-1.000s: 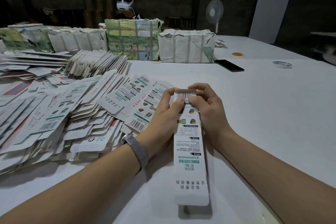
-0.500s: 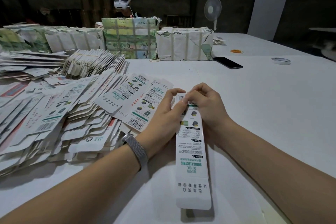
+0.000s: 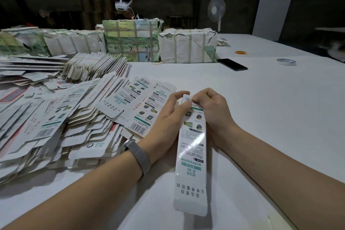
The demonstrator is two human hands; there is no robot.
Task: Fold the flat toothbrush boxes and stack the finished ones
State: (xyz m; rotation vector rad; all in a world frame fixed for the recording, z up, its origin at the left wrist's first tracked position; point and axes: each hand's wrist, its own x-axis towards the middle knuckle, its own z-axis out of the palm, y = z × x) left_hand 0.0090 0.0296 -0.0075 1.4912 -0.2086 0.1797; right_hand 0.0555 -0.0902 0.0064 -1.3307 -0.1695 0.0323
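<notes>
Two bare hands meet at the far end of one long white toothbrush box (image 3: 191, 157), which lies lengthwise on the white surface (image 3: 270, 117) with its near end pointing back toward the person. The left hand (image 3: 164, 127) cups the box's left edge, its fingers (image 3: 179, 95) curled up beside the barcode flap, while the right hand (image 3: 214, 110) comes in from the other side with its fingers (image 3: 197, 99) pressed down onto that flap, pinching the end of the box between both hands. A metal mesh wristband (image 3: 139, 155) circles the left wrist. Just left of the hands, a wide heap of flat boxes (image 3: 65, 127) spreads over the surface, fanned and overlapping, with printed faces and barcodes up. Farther back on the left stands a leaning row of cards on edge (image 3: 95, 67). Behind them sit paper-wrapped, strapped bundles: one with a green landscape print (image 3: 130, 41) and a white one (image 3: 187, 45) just to its right. A dark phone (image 3: 232, 64) lies near the white bundle, a roll of tape (image 3: 286, 61) well to the right, and some orange rubber bands (image 3: 241, 52) beyond the phone. A standing fan (image 3: 216, 10) rises behind the white bundle. Another person wearing a white headset (image 3: 123, 3) sits beyond the bundles.
</notes>
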